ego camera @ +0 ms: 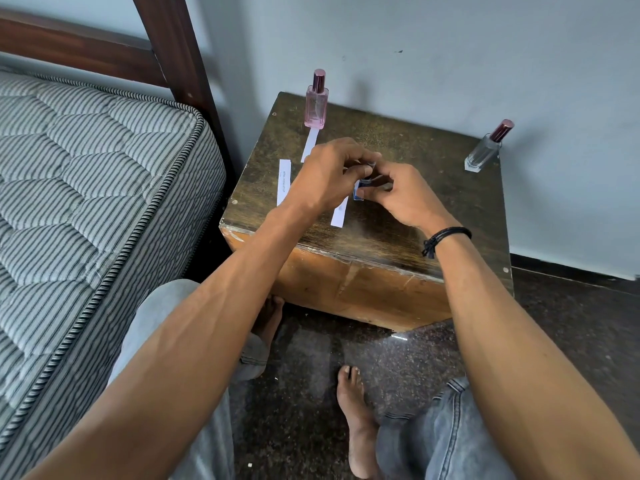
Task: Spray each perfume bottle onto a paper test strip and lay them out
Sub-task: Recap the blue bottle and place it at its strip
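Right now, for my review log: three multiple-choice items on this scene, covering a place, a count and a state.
1. Where does the pink perfume bottle stand? A. far left corner of the wooden table B. on the mattress C. on the floor
2. How many paper test strips lie on the table? A. one B. three C. six
3. The blue perfume bottle is: A. lying on the table B. standing by the wall C. held in both hands
Answers: 1 A, it stands there upright. 2 B, three white strips show. 3 C, left hand and right hand both grip it.
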The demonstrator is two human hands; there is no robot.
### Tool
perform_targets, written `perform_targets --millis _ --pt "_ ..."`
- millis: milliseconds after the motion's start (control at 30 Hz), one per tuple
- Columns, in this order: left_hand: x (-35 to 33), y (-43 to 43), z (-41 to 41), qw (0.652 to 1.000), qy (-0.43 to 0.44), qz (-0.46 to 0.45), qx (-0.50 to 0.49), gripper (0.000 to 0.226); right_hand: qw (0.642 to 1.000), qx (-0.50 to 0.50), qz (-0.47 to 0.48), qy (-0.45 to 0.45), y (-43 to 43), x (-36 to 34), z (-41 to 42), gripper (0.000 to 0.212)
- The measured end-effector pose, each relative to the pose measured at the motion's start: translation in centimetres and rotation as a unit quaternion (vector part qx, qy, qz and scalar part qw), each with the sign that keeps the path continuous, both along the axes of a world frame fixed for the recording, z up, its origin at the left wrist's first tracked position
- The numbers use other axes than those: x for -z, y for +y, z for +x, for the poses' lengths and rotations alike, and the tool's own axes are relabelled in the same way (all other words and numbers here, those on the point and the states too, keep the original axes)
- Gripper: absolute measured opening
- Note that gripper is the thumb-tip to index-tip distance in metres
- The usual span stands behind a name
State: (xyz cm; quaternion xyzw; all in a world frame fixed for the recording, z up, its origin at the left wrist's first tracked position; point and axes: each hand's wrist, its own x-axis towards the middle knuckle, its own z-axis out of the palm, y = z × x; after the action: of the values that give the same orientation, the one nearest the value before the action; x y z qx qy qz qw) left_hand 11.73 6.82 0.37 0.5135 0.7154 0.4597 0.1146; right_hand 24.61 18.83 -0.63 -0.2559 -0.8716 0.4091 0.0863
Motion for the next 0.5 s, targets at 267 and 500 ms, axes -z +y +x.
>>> perform_targets --millis 267,500 --pt "0.13 0.08 0.19 1.000 0.006 -0.002 -0.008 0.024 1.000 -0.002 0.005 -0.003 -0.06 0.07 -0.06 0.022" --pt "0.04 0.11 0.28 1.000 0.004 -0.012 -0.014 0.023 1.000 0.002 0.002 -0.002 -0.23 0.05 0.01 0.021"
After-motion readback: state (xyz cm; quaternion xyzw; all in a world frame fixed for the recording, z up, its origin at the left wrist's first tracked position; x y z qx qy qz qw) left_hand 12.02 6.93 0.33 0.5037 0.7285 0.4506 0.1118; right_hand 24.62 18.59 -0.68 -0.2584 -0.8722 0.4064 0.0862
